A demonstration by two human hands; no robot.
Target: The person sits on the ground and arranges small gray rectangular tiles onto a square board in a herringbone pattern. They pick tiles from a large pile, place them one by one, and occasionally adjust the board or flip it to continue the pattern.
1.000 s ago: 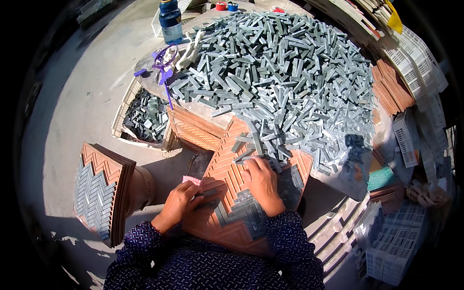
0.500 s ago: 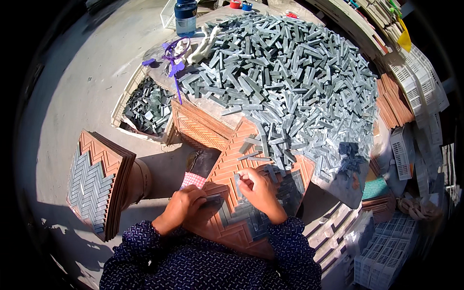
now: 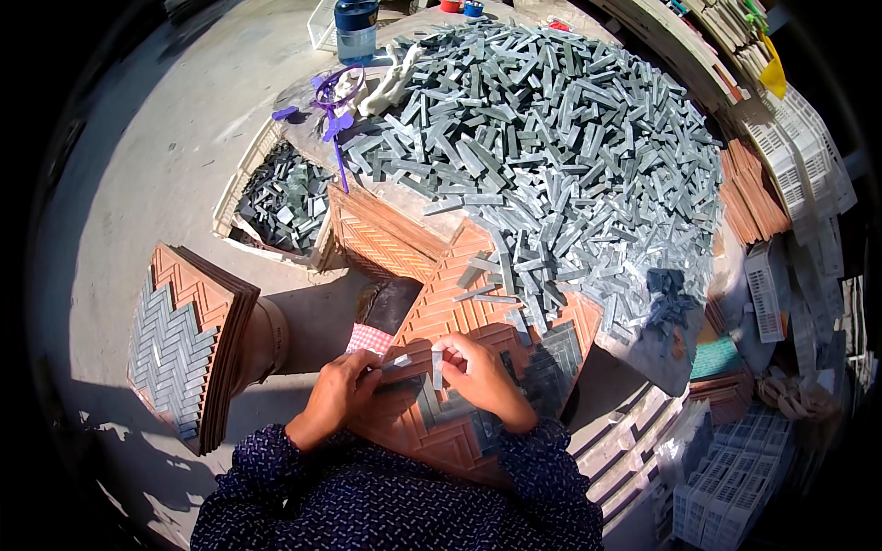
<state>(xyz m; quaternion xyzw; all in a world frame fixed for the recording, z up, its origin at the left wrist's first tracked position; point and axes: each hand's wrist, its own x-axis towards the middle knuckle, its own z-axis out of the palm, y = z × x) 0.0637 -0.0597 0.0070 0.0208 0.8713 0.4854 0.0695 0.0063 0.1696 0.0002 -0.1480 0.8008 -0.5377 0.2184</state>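
While the orange herringbone tray (image 3: 459, 321) is lying tilted on the near edge of the desk (image 3: 404, 197), right in front of the person, a small grey tile strip (image 3: 437, 369) is being pinched upright between the fingertips of the right hand (image 3: 482, 376), just above the tray's lower half. Another grey strip (image 3: 397, 362) is being gripped in the left hand (image 3: 335, 399), its pale end poking out toward the right hand, the two hands being held close together over the tray. Part of the tray's grooved pattern is already being shown filled with grey strips (image 3: 542, 367), mostly at its lower right; the rest is seen bare orange. Just beyond the tray, a huge heap of loose grey strips (image 3: 551, 147) is being carried by the desk, a few pieces spilling down onto the tray's upper edge. A red-checked cloth (image 3: 367, 338) is seen peeking out just left of the tray. Further left, a stack of orange trays (image 3: 197, 344) is being propped on edge, its facing side filled with grey herringbone. A pale crate of darker grey pieces (image 3: 280, 197) is sitting at the desk's left side, and a blue bottle (image 3: 356, 28) is standing at the far end, near purple scissors (image 3: 333, 101).
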